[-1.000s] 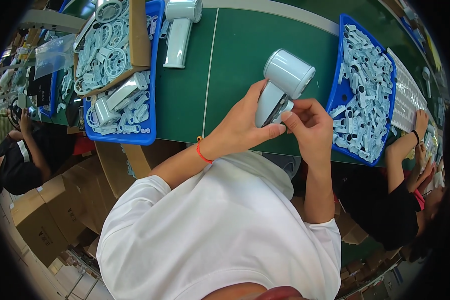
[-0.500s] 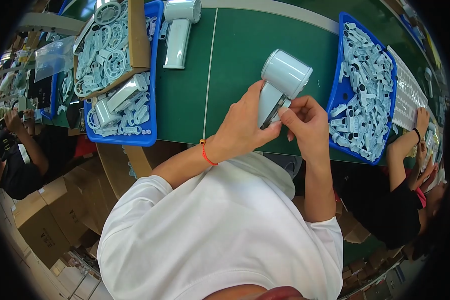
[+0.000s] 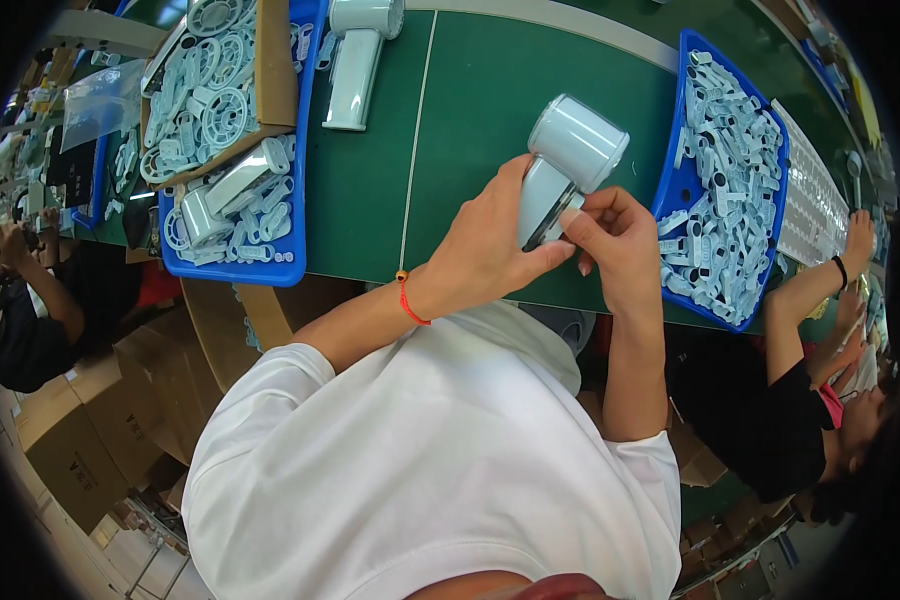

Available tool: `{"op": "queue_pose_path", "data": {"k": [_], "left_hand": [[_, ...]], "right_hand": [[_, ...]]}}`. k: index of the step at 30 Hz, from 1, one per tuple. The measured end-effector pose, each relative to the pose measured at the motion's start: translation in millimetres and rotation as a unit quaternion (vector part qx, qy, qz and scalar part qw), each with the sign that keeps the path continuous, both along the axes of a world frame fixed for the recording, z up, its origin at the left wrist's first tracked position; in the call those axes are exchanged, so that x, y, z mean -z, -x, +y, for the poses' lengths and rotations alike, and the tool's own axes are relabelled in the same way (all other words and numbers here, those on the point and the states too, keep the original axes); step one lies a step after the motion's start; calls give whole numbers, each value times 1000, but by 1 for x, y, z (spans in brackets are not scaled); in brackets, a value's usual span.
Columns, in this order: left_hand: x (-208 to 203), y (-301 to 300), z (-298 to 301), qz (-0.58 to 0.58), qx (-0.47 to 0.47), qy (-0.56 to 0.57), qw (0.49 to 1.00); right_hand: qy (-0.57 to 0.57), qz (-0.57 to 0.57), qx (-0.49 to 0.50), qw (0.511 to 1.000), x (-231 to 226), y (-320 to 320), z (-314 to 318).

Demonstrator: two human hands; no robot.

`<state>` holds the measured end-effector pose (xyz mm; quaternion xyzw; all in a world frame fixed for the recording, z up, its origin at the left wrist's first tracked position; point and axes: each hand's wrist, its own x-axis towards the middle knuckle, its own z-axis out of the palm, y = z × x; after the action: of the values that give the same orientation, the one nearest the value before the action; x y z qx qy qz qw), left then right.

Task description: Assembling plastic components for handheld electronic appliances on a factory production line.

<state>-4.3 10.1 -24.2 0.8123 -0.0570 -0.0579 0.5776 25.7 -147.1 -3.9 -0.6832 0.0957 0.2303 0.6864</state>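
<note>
My left hand [image 3: 485,238] is closed around the handle of a pale blue plastic housing [image 3: 580,140], which looks like a handheld fan body with a cylindrical head and a flat handle. The handle has a dark lengthwise slot along its right side. My right hand [image 3: 618,240] is closed in a pinch against this slot, thumb and fingertips together; whatever small piece they may hold is hidden. A second housing [image 3: 354,80] of the same shape lies on the green table [image 3: 470,75] at the far left.
At the right, a blue tray [image 3: 678,190] holds many small pale blue parts. A blue bin [image 3: 292,225] at the left carries more parts and a cardboard box [image 3: 277,70] of ring-shaped pieces. Co-workers [image 3: 815,300] sit on both sides; cartons [image 3: 100,440] stand below left.
The view has shifted slightly. Both hands keep their places on the housing, and the right fingertips have moved a little along the handle's slot.
</note>
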Motion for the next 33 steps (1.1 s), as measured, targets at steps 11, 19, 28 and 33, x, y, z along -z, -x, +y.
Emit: {"op": "queue_pose_path", "data": {"k": [11, 19, 28, 33], "left_hand": [[-2, -4, 5, -8, 19, 57, 998], [-4, 0, 1, -5, -1, 40, 999], [-8, -6, 8, 169, 71, 206, 961], [2, -4, 8, 120, 87, 179, 973]], "right_hand": [[22, -103, 2, 994, -2, 9, 2], [38, -88, 30, 995, 4, 18, 7], [-225, -61, -6, 972, 16, 13, 3], [-320, 18, 30, 947, 9, 10, 16]]}}
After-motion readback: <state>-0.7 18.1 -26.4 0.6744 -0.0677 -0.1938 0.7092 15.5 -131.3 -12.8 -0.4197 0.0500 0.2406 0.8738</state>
